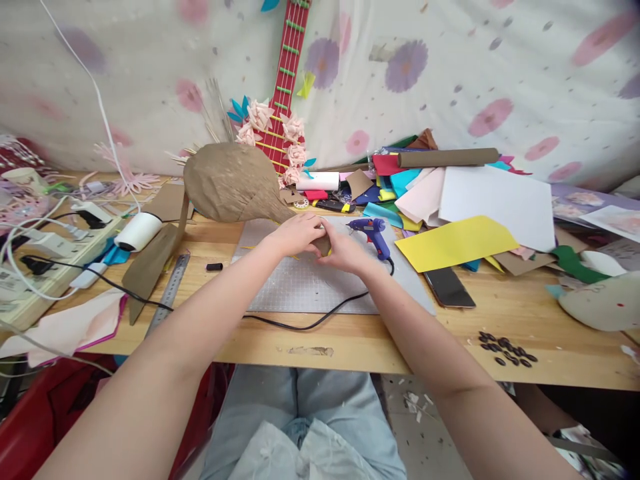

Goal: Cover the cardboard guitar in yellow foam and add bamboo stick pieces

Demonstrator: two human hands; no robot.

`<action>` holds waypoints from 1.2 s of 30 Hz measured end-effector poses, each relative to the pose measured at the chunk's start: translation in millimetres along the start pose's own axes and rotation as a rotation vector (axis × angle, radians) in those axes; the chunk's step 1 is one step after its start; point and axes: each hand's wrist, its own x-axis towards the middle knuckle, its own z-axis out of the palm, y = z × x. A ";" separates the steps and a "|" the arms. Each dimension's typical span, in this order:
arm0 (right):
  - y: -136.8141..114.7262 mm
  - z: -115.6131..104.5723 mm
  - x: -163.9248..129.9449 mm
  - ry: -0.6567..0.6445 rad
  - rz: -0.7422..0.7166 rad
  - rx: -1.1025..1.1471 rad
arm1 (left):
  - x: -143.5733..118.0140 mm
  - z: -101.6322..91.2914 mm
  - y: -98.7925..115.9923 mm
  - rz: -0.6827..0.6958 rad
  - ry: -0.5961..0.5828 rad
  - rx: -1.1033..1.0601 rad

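A large brown craft piece (230,180), rounded at one end and tapering like a paddle, is covered in crinkled paper. Its narrow end reaches down to the grey cutting mat (280,287). My left hand (303,233) is closed around that narrow end from the left. From the right, my right hand (344,249) grips the same end, the fingers of both hands meeting there. The very tip is partly hidden by my fingers. A blue glue gun (373,235) lies on the mat just beyond my right hand, its black cord running under my right forearm.
Left are a steel ruler (173,287), a white roll (139,231) and power strips (55,257) with cables. Right are yellow paper (457,243), a phone (449,288) and several dark beads (507,348). A red paper-flowered instrument (283,100) leans at the back.
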 end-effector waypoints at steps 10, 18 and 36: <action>7.3 7.5 6.7 0.173 0.333 0.470 | -26.3 -8.2 7.2 -0.298 0.573 -0.163; -10.6 8.7 -4.1 -0.515 0.197 1.524 | -61.6 45.8 13.2 -0.831 0.870 -1.353; 16.0 0.7 56.4 0.229 0.226 0.185 | -89.0 27.1 -9.2 -0.805 1.087 -1.579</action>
